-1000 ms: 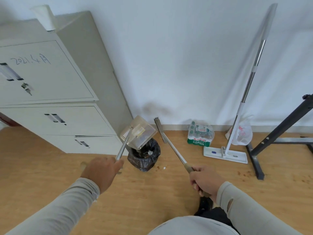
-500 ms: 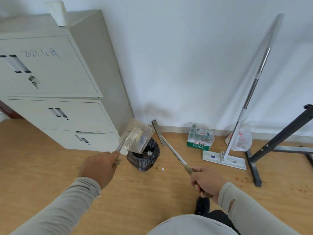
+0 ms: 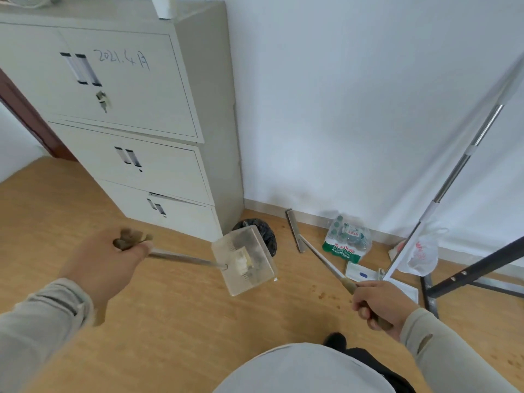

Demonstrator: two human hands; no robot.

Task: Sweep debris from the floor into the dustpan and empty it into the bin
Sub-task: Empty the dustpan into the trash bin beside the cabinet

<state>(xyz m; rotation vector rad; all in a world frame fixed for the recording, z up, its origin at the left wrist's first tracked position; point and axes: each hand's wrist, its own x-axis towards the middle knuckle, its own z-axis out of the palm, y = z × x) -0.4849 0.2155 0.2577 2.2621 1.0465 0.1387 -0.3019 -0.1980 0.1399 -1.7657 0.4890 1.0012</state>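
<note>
Head view has us standing over the corner, left hand (image 3: 109, 268) clenched on the dustpan (image 3: 245, 260) handle, pan held low just in front of the black-bagged bin (image 3: 259, 232), right hand (image 3: 381, 303) wrapped round the broom (image 3: 314, 251), its head near the baseboard. We judge this the emptying step wrapping up, so next we need the pan down flat near the brown crumbs (image 3: 323, 295). Room's open on the left; cabinet (image 3: 158, 154), bottle pack (image 3: 347, 239) and mop (image 3: 442, 191) crowd the right.
</note>
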